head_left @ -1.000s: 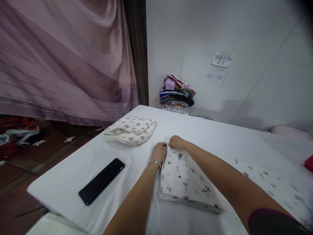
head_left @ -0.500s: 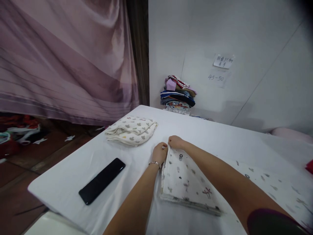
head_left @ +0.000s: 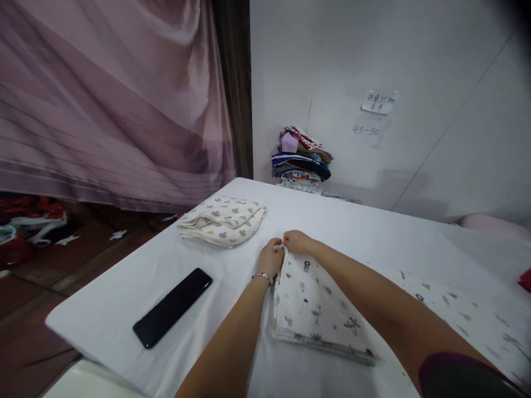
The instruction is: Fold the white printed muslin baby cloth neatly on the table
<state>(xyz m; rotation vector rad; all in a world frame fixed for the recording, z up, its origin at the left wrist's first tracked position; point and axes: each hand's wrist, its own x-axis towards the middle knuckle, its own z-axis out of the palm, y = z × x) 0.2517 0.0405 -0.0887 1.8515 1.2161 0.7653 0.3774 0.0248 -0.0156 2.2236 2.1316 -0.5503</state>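
Note:
A folded white cloth (head_left: 309, 301) with small plant and animal prints lies on the white table, in several layers. At its far left corner, my left hand (head_left: 270, 260) pinches the edge, a bracelet on its wrist. My right hand (head_left: 297, 242) grips the same corner from the other side, its fingers closed and almost touching the left ones. My right forearm passes over the cloth's right side and hides part of it. Another printed cloth (head_left: 460, 312) spreads flat on the table to the right of that arm.
A loosely folded cloth with a grey print (head_left: 224, 221) rests at the table's far left. A black phone (head_left: 173, 307) lies on the white table (head_left: 103, 309) near the left edge. Stacked folded fabrics (head_left: 302, 155) stand by the wall, and a pink curtain (head_left: 116, 99) hangs at left.
My hands have barely moved; the fingers shift slightly at the cloth's corner, which both still hold. The cloth stays in place.

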